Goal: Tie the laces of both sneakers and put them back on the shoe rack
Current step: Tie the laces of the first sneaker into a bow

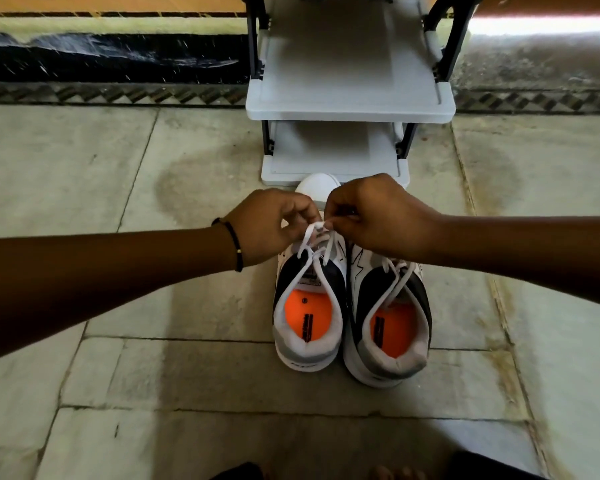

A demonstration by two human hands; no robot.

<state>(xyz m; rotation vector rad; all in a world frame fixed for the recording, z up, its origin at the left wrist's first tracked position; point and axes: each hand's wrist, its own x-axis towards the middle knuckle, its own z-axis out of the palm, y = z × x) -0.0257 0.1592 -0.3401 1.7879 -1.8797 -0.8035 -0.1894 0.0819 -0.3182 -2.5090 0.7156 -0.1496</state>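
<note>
Sneakers sit side by side on the floor (84, 168) before the shoe rack (350, 98), heels toward me. My left hand (271, 223) and right hand (374, 216) each pinch the left sneaker's laces (317, 244); its knot is unfinished. Right sneaker (388, 317) laces look loose. Racking both remains. Uppers are white and black, insoles orange.

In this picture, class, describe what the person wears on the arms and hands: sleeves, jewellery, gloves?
Both forearms are bare, with no sleeves in view and no gloves. The left wrist carries a thin black cord bracelet with one small gold-coloured bead. The right hand and its wrist show nothing worn; no rings are visible on either hand.
</note>
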